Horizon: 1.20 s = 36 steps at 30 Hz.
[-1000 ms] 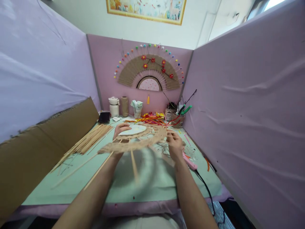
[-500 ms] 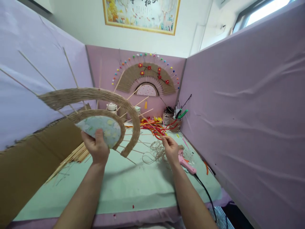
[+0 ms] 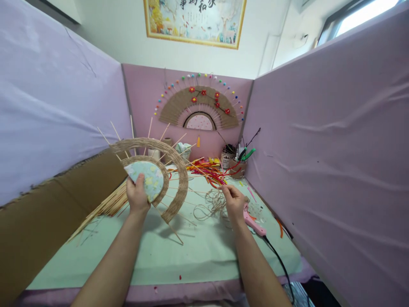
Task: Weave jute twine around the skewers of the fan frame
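A half-round fan frame (image 3: 183,187) of thin sticks, with two bands of woven twine, is held up above the table. My left hand (image 3: 138,197) grips it by the floral fabric half-disc (image 3: 150,175) at its centre, thumb lying on the front. To the right, my right hand (image 3: 233,199) is closed in a pinch, apart from the woven bands. A thin strand of twine seems to run to its fingertips. Behind and beside that hand lies a loose tangle of twine (image 3: 212,202). A pink glue gun (image 3: 254,224) lies just right of my right wrist.
Thin sticks (image 3: 110,202) lie in a bundle at left beside the cardboard wall (image 3: 47,221). Red and orange pipe cleaners (image 3: 211,169) are heaped at the back, near a pot of tools (image 3: 237,167). A finished fan (image 3: 198,100) hangs on the partition. The glue gun's cord drops over the front edge.
My left hand has turned and tilted the fan frame, drawing its far left end inward, away from the left wall. My right hand stays pinched in nearly the same place.
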### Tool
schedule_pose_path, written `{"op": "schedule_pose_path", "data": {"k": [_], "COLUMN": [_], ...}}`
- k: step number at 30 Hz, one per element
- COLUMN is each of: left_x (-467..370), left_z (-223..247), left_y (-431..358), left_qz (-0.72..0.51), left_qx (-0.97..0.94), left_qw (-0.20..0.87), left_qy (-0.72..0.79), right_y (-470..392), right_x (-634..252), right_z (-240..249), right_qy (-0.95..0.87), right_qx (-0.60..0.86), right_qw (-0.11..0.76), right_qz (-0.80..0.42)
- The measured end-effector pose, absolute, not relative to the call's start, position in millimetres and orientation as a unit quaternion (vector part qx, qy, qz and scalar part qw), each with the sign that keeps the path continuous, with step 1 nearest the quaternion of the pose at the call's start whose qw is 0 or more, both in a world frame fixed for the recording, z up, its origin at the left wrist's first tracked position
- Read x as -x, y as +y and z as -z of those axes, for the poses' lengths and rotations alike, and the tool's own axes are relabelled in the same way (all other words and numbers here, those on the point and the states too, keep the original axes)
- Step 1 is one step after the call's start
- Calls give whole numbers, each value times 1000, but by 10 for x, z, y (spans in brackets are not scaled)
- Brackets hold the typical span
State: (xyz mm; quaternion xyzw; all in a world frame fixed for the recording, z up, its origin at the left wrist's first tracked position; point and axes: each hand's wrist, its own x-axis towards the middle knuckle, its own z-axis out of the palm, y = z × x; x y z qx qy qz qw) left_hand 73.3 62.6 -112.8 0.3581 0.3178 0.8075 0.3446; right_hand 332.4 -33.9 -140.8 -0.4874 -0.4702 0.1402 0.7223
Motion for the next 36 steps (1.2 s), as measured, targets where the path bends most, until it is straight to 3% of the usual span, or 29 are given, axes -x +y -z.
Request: {"op": "schedule_pose_path", "data": {"k": [16, 27, 36], "left_x": [-719, -709, -738], "left_z": [1147, 1144, 1159], "left_y": [637, 635, 626], "left_qz": [-770, -784, -800], "left_qx": [-359, -336, -331], "left_qw": [396, 390, 365], "left_qy": [348, 346, 342], "right_y": [-280, -285, -364], "right_x": [-3402, -3356, -3264], "right_z": [1440, 1434, 1459], "right_qy": [-420, -487, -549], "right_qx": [525, 516, 456], "right_qw": [732, 684, 693], "right_qz": [-116, -168, -107]}}
